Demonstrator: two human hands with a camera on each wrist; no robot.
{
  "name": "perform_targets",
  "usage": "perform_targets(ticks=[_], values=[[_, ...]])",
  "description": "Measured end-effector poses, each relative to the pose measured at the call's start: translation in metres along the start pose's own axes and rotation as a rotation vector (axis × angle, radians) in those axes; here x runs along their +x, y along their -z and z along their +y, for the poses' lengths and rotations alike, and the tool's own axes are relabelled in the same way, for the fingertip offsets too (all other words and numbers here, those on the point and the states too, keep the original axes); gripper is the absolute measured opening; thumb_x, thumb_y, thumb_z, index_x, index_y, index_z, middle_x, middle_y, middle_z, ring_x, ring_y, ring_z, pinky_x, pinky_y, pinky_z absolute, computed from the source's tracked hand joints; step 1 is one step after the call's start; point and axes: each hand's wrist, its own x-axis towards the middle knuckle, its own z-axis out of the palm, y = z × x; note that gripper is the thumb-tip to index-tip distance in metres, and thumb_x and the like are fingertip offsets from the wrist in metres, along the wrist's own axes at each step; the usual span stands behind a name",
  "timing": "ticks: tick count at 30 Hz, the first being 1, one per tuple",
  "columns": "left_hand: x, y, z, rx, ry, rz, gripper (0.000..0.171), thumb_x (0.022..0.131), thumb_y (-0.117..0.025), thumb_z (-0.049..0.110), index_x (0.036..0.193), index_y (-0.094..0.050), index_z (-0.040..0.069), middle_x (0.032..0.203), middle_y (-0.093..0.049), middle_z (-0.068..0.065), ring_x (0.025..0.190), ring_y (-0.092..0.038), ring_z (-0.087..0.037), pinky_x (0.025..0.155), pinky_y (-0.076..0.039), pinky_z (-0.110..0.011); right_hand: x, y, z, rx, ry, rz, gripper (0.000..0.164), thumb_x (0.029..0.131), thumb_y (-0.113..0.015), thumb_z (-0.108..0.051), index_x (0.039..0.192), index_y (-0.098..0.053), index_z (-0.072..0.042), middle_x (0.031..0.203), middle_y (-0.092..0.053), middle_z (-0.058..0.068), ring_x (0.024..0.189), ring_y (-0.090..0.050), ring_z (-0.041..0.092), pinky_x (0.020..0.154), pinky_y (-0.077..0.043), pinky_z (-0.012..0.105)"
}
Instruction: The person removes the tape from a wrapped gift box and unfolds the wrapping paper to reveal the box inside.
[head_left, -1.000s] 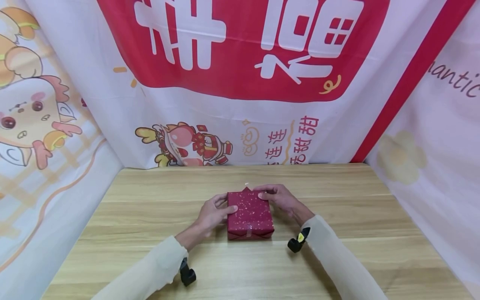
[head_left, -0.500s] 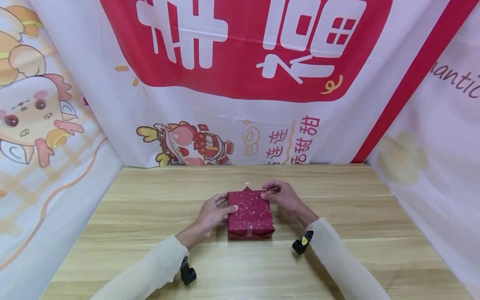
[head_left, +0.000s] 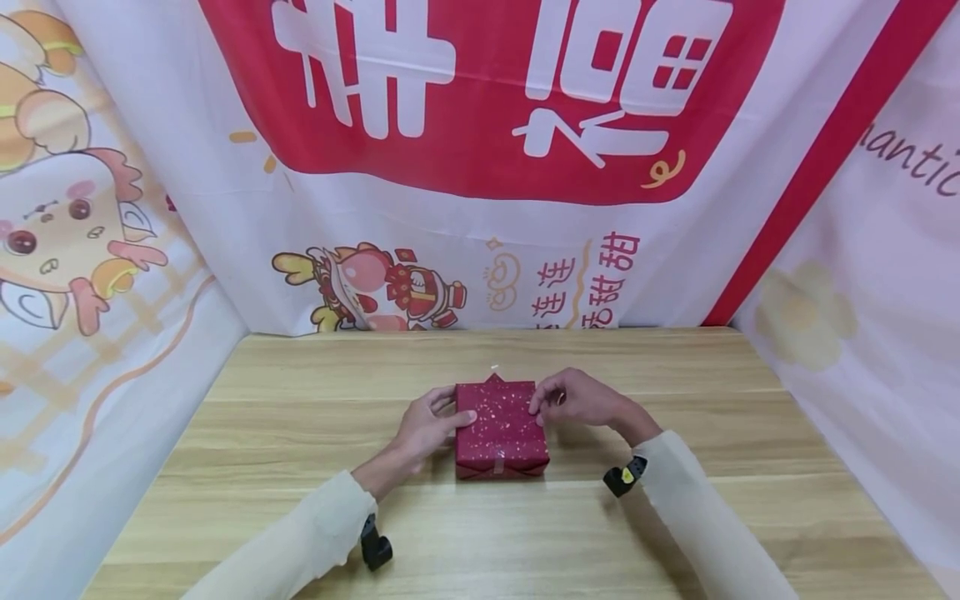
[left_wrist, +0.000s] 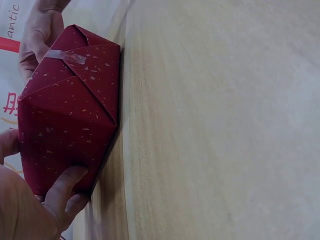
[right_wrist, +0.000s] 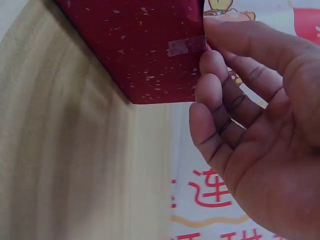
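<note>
A box wrapped in dark red speckled paper (head_left: 498, 425) sits on the wooden table. My left hand (head_left: 423, 429) grips its left side, the thumb lying on top; in the left wrist view the fingers (left_wrist: 62, 190) spread over the side wall. Clear tape (left_wrist: 67, 56) crosses the folded front flaps. My right hand (head_left: 581, 402) is at the right upper edge with bent fingers. In the right wrist view its fingertips (right_wrist: 209, 90) touch that edge, beside another strip of clear tape (right_wrist: 186, 46). Whether they pinch the tape or only press there is hard to tell.
The light wooden table (head_left: 315, 417) ends at a white cloth backdrop (head_left: 487, 275) with red characters and cartoon prints. Printed cloth also hangs along the left and right sides. A small pointed flap (head_left: 494, 379) of paper sticks up at the box's back.
My right hand has left the back right corner and slid along the right edge toward me, its wrist swinging outward. The left hand and the box have stayed in place.
</note>
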Motion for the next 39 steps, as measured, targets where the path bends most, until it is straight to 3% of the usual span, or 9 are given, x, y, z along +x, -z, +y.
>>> perform_targets(ticks=[5, 13, 26, 35, 39], values=[[0.000, 0.000, 0.000, 0.015, -0.002, 0.004, 0.078, 0.074, -0.075, 0.029, 0.140, -0.035, 0.017, 0.148, -0.035, -0.012, 0.101, -0.064, -0.024, 0.076, -0.059, -0.035, -0.002, 0.001, -0.009, -0.122, 0.016, 0.012, 0.015, 0.079, -0.067, -0.008, 0.083, -0.070, -0.022, 0.081, -0.068, -0.002, 0.073, -0.060, 0.013, 0.065, -0.054, 0.025], [0.002, 0.000, -0.002, 0.021, -0.001, 0.013, 0.078, 0.073, -0.076, 0.030, 0.139, -0.037, 0.017, 0.146, -0.038, -0.010, 0.108, -0.061, -0.027, 0.077, -0.059, -0.034, -0.006, -0.002, -0.016, -0.188, 0.043, 0.048, 0.013, 0.078, -0.071, -0.014, 0.089, -0.071, -0.021, 0.078, -0.064, -0.006, 0.075, -0.059, 0.016, 0.064, -0.052, 0.023], [0.001, 0.000, -0.001, 0.021, -0.007, 0.003, 0.078, 0.076, -0.074, 0.029, 0.141, -0.034, 0.016, 0.148, -0.035, -0.013, 0.112, -0.058, -0.030, 0.078, -0.059, -0.036, -0.006, 0.000, -0.009, -0.142, 0.072, 0.030, 0.012, 0.080, -0.068, -0.010, 0.085, -0.070, -0.020, 0.080, -0.067, -0.005, 0.075, -0.059, 0.018, 0.065, -0.053, 0.024], [0.002, 0.001, -0.002, 0.023, -0.002, 0.009, 0.080, 0.071, -0.077, 0.032, 0.139, -0.037, 0.016, 0.146, -0.037, -0.013, 0.114, -0.056, -0.031, 0.078, -0.059, -0.035, -0.004, -0.001, -0.002, -0.045, 0.058, -0.015, 0.012, 0.081, -0.069, -0.016, 0.092, -0.069, -0.021, 0.082, -0.064, 0.005, 0.079, -0.059, 0.022, 0.070, -0.053, 0.028], [0.002, 0.001, -0.003, 0.027, -0.004, 0.005, 0.081, 0.071, -0.077, 0.033, 0.139, -0.037, 0.016, 0.146, -0.037, -0.013, 0.116, -0.055, -0.032, 0.078, -0.059, -0.035, -0.005, -0.001, 0.001, -0.047, 0.065, -0.012, 0.011, 0.082, -0.068, -0.013, 0.088, -0.068, -0.021, 0.083, -0.065, 0.003, 0.079, -0.059, 0.022, 0.069, -0.053, 0.027]])
